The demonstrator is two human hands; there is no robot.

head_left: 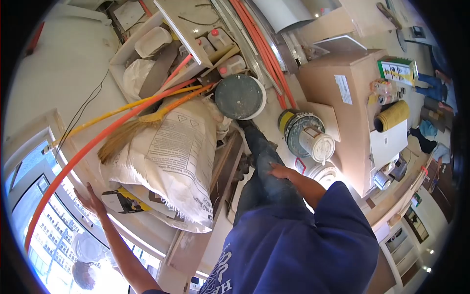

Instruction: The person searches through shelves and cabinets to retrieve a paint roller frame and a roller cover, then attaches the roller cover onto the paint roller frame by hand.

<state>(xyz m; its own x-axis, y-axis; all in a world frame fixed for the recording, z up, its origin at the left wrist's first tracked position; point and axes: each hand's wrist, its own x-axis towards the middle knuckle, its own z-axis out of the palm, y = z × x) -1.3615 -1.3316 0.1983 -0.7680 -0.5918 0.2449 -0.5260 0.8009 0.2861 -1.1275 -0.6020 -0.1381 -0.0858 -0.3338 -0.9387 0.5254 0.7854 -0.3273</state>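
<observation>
My left hand reaches out to the left, its fingers spread against or just beside the white window frame; contact is hard to tell. Nothing is in it. Close by lies a black and yellow object beside a large white woven sack with printed text. My right hand rests on my thigh in dark trousers, fingers laid out and holding nothing. Ahead of my feet stands a bucket with a dark, dusty lid.
A straw broom lies across the sack, near an orange pipe. Stained buckets and a large cardboard box stand to the right. Plastic jugs fill an open wooden unit. Outside the window is another person.
</observation>
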